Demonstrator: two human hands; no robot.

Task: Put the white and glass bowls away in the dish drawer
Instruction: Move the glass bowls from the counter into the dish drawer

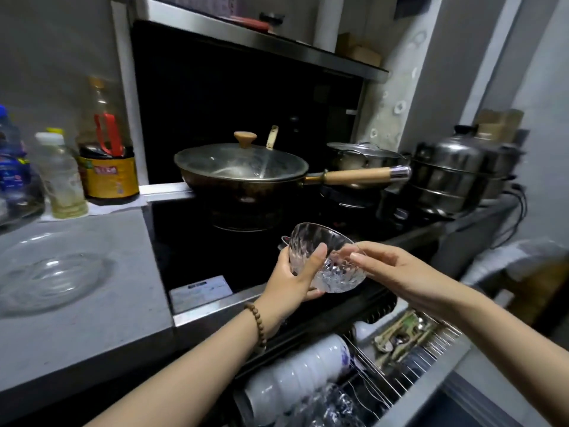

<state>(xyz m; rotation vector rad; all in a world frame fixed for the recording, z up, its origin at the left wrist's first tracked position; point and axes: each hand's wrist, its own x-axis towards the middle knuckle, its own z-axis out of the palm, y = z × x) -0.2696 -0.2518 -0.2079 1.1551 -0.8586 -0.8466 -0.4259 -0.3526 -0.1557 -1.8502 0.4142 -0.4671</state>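
Observation:
Two ribbed glass bowls are held above the stove's front edge. My left hand (294, 280) grips the tilted left glass bowl (311, 241), thumb over its rim. My right hand (397, 272) pinches the rim of the right glass bowl (340, 277), which touches the left one. Below them the dish drawer (425, 386) stands pulled out. A row of white bowls (308, 371) stands on edge in its wire rack, with glass bowls (326, 408) in front of them.
A lidded wok (243, 171) with a wooden handle sits on the black stove, steel pots (446, 177) to its right. A glass plate (52, 278) lies on the grey counter at left, bottles (61, 177) behind it. Cutlery (403, 334) fills the drawer's right side.

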